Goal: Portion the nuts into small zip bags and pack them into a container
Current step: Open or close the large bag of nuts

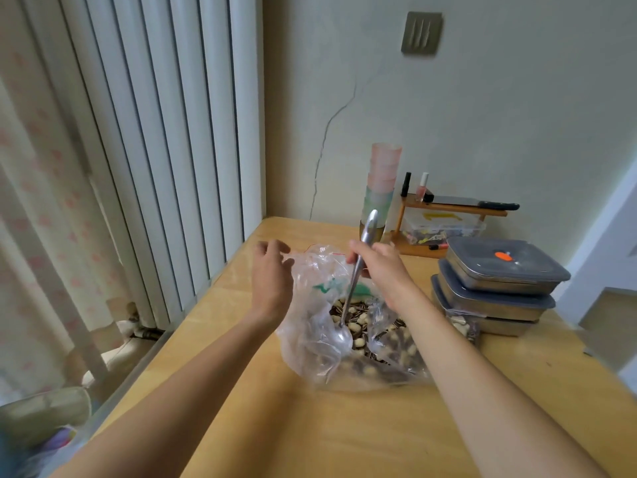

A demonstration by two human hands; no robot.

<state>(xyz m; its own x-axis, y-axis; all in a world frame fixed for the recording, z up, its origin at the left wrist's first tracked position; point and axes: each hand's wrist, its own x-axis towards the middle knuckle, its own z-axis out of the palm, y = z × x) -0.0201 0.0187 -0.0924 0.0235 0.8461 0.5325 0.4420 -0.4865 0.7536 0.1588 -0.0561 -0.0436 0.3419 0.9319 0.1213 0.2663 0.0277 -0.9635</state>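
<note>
A large clear plastic bag [310, 339] full of mixed nuts [365, 322] lies open on the wooden table [344, 432]. My left hand [270, 281] pinches the bag's upper left rim and holds it up. My right hand [379, 263] grips the handle of a long metal spoon [355, 274]; the spoon's bowl dips down inside the bag, just above the nuts. A small filled zip bag [463, 326] of nuts lies at the foot of the stacked metal containers [496, 288] with grey lids, to the right.
A stack of pink and green plastic cups [382, 181] stands behind the bag. A small wooden shelf [448, 215] with bottles, a dark flat object and a clear box sits at the back right. A white radiator [155, 150] runs along the table's left edge.
</note>
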